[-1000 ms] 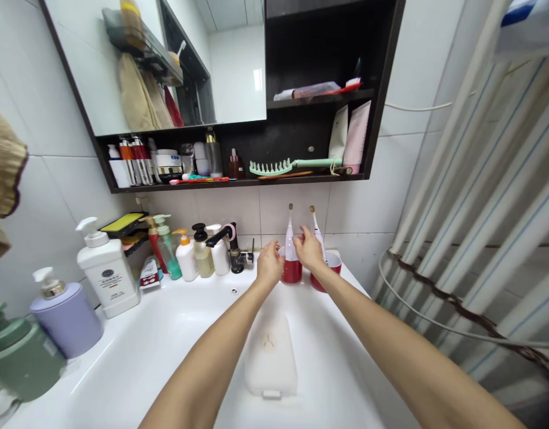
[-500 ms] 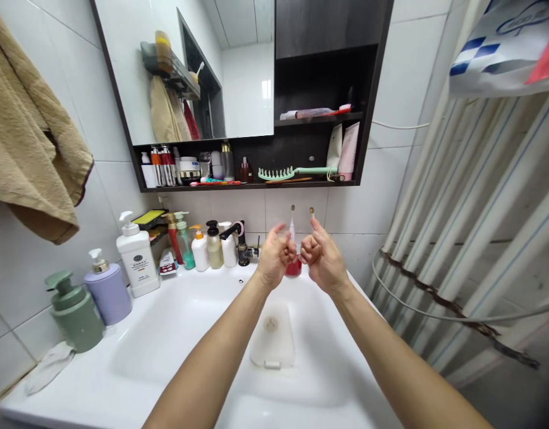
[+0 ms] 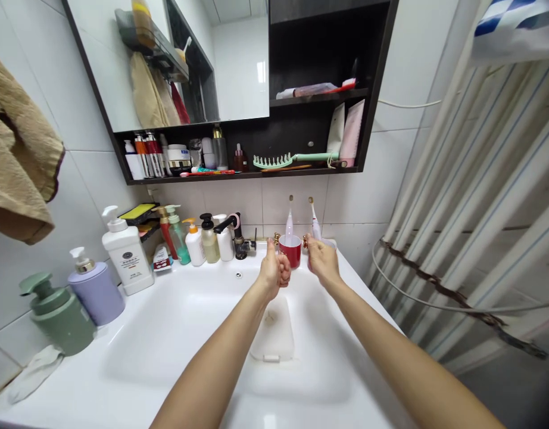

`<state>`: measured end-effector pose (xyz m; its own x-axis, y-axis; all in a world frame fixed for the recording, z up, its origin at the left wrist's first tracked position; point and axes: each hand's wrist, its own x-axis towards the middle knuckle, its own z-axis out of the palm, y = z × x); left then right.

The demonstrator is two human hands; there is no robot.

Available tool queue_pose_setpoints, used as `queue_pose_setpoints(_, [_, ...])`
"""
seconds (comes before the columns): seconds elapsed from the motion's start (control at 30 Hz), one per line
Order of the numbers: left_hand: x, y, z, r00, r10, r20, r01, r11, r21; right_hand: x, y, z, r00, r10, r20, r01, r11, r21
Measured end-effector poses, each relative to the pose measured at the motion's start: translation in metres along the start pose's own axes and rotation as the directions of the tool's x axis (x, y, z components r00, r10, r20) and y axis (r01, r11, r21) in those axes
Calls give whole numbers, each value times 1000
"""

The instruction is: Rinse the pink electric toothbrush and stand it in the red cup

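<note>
My left hand (image 3: 274,273) is closed with its thumb raised, just in front of a red cup (image 3: 290,255); nothing shows in its fingers. That cup has a gold handle (image 3: 277,238) on its left, beside my thumb, and a pink electric toothbrush (image 3: 289,229) stands in it. My right hand (image 3: 323,261) has curled fingers in front of a second cup (image 3: 330,243), mostly hidden behind it. A gold handle (image 3: 305,241) shows at my right fingertips; whether they grip it is hidden. Another electric toothbrush (image 3: 316,228) leans up from the second cup.
Below my hands lies a white sink (image 3: 167,333) with a pale drain cover (image 3: 274,336). A black faucet (image 3: 239,235) and several pump bottles (image 3: 209,238) line the back left. A shelf cabinet (image 3: 296,98) hangs above; pipes (image 3: 435,226) run along the right.
Both hands have come lower and the fingers pointing up have folded in. My right hand is now at the second cup, and the red cup shows more fully. The view has shifted slightly.
</note>
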<state>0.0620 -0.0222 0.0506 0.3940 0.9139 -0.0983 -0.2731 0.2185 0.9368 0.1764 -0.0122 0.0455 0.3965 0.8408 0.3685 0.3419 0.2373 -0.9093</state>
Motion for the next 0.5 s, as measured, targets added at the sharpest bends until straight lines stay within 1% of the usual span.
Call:
queue_pose_setpoints(0.07, [4, -12, -8, 999, -33, -39, 34, 999, 24, 20, 18, -11, 993, 1, -119, -18, 990, -143])
queue_pose_setpoints(0.1, [6, -19, -12, 997, -54, -54, 56, 998, 38, 30, 27, -16, 988, 3, -154, -35, 978, -206])
queue_pose_setpoints(0.17, [8, -30, -20, 993, -92, -72, 97, 993, 64, 43, 43, -24, 987, 12, -162, -62, 950, -306])
queue_pose_setpoints(0.23, [9, -39, -26, 992, -106, -73, 112, 990, 85, 47, 56, -29, 992, 19, -121, -65, 921, -384])
queue_pose_setpoints(0.33, [7, -44, -34, 994, -76, -78, 85, 989, 121, 37, 66, -36, 998, 4, -59, -32, 881, -473])
queue_pose_setpoints(0.43, [4, -41, -38, 992, -14, -128, 36, 984, 174, 14, 65, -44, 1000, -23, -1, 19, 846, -533])
queue_pose_setpoints(0.5, [3, -39, -37, 984, 52, -170, -13, 974, 225, -6, 61, -48, 997, -41, 62, 69, 830, -553])
